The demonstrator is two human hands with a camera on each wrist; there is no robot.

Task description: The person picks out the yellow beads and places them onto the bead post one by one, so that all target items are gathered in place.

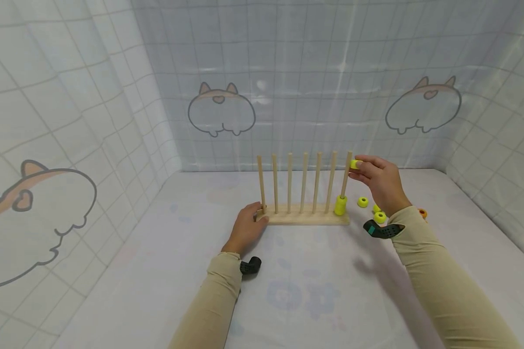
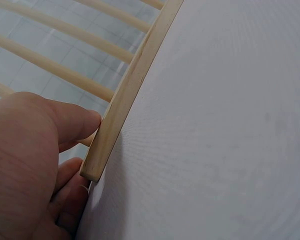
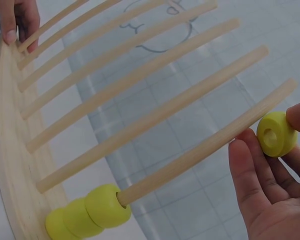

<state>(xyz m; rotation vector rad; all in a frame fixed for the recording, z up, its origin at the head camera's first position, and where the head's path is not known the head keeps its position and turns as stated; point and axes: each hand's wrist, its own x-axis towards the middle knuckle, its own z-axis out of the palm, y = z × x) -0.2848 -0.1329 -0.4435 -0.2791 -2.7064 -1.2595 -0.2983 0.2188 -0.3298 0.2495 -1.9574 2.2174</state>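
A wooden peg rack [image 1: 305, 219] stands on the table, several thin upright pegs rising from its flat base. My left hand [image 1: 246, 228] grips the base's left end, the thumb [image 2: 82, 122] along its front and the fingers behind and at the end. Between thumb and fingers, my right hand [image 1: 382, 182] pinches a yellow bead [image 3: 276, 134] by its rim. The bead is beside the rightmost peg [image 3: 205, 145], just below its tip, and is not threaded on it; its hole faces the peg in the right wrist view. Three yellow beads [image 3: 92, 212] are stacked at that peg's foot.
Loose yellow beads [image 1: 363, 202] lie on the white cloth to the right of the rack, some near the right forearm. An orange bead [image 1: 422, 213] is partly hidden behind the right sleeve. A tile-patterned curtain [image 1: 297, 72] hangs behind the table and along both sides.
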